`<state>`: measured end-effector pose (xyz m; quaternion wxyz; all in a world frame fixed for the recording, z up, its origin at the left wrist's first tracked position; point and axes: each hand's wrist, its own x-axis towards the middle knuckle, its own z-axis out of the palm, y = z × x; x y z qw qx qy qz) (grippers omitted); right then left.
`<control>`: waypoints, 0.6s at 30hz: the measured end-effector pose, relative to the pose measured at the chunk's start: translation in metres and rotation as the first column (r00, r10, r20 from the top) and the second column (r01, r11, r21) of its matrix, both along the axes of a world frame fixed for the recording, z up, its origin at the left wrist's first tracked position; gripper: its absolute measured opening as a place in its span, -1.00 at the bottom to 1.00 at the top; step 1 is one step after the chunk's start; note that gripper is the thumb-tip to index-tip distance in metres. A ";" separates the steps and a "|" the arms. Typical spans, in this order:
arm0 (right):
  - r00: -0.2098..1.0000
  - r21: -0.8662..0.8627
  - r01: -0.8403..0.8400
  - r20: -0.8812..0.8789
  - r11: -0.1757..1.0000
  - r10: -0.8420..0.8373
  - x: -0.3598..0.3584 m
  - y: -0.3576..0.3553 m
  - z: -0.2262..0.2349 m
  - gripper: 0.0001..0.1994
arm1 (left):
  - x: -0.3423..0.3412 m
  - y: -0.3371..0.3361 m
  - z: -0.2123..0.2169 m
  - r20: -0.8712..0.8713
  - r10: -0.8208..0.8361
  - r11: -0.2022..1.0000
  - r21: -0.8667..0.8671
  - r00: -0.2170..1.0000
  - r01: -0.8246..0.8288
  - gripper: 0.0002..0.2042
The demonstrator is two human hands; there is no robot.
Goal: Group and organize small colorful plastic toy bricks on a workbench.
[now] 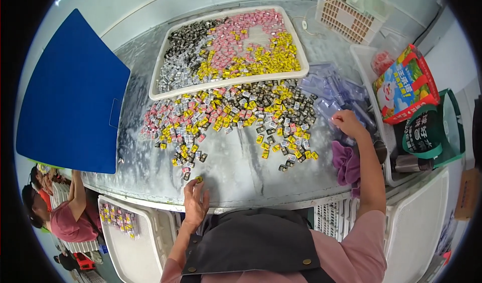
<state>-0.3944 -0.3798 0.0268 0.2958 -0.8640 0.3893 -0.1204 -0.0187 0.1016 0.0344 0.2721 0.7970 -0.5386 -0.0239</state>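
Note:
At the table's near edge, my left hand (195, 202) has its fingers curled, with a small yellow-and-black wrapped piece (199, 179) at the fingertips. My right hand (350, 124) reaches out to the right and pinches the edge of a clear plastic blister tray (327, 107). More clear trays (326, 80) lie heaped beyond and beside it. A loose spread of small wrapped pieces (231, 110) in yellow, pink, black and silver covers the middle of the table. Behind it, a white tray (236, 86) holds many more, roughly grouped by colour.
A purple cloth (345, 163) lies by my right forearm. To the right, a white bin (369, 77) holds a colourful bag (407, 85) and a green bag (452, 127). A white basket (346, 14) stands behind. A blue panel (73, 97) rises at left; beyond it sits another person (73, 223).

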 end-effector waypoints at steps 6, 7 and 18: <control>0.966 -0.433 0.070 -0.196 0.898 -0.170 -0.005 0.012 -0.016 -0.82 | -0.003 0.004 0.004 -0.057 0.021 0.999 0.033 0.998 -0.019 -0.56; 0.962 -0.477 0.074 -0.198 0.876 -0.189 -0.003 0.017 -0.003 -0.83 | -0.002 0.003 0.005 -0.063 0.029 0.999 0.039 0.998 -0.026 -0.56; 0.870 0.181 -0.291 0.458 0.940 0.181 0.167 0.222 0.045 -0.90 | -0.034 -0.063 0.040 -0.967 -0.071 0.980 -0.113 0.243 -0.163 -0.39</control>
